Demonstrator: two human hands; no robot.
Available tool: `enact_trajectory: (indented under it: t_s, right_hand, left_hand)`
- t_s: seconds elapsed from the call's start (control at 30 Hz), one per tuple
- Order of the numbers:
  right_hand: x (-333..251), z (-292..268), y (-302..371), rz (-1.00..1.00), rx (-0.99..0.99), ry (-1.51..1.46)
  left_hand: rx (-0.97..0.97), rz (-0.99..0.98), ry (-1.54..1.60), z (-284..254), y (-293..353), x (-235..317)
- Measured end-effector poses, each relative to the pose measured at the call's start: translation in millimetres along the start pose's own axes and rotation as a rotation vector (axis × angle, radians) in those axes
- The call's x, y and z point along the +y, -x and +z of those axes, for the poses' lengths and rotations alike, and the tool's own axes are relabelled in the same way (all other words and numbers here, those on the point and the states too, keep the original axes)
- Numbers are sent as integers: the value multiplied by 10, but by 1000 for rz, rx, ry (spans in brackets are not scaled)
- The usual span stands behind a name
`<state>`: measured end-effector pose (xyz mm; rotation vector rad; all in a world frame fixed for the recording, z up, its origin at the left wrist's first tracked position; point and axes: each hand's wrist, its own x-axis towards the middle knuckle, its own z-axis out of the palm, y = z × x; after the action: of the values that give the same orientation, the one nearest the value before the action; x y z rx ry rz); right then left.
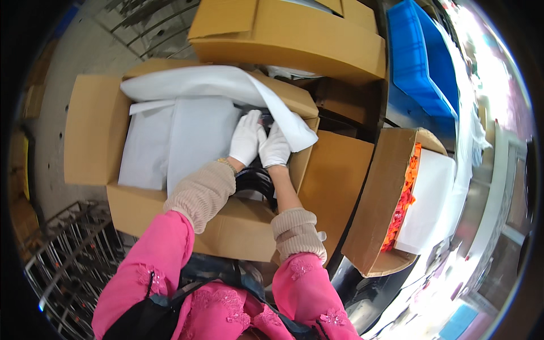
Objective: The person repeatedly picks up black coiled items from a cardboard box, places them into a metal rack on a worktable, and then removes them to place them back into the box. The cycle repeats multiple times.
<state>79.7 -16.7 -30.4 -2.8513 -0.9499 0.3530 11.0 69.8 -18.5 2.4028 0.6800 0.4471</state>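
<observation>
Both hands wear white gloves and sit side by side, touching, inside an open cardboard box [170, 221]. Left hand [245, 137] lies palm down with fingers extended toward a dark item [265, 118] at the far right of the box interior. Right hand [274, 147] rests just beside it, fingers curled at the edge of a white foam sheet [226, 85] that is folded back over the box's far rim. Whether either hand grips anything cannot be determined. Below the wrists, black glossy parts [255, 181] lie in the box, partly hidden by the forearms. Pink sleeves with beige knit cuffs enter from the lower edge. White wrapped packs [181, 141] fill the left portion of the box. To the right, a second carton [385, 192] holds orange pieces [403, 201] beside a white sheet. Farther off stand another cardboard carton [294, 37] and a blue plastic crate [422, 62]. A wire rack [68, 255] stands at lower left.
</observation>
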Motion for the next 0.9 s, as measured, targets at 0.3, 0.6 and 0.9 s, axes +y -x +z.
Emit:
enact_trajectory:
  t_s: [0.3,0.6,0.9]
  right_hand:
    - [31,-148,-14,-56,93,-170]
    - [17,-508,52,-41,-167,107]
    - [647,-2269,-21,200,589,-424]
  left_hand:
    - [-243,148,-494,89,16,-104]
    - [-320,260,-544,-187,282,163]
    - [112,601,-310,-404,-711,654]
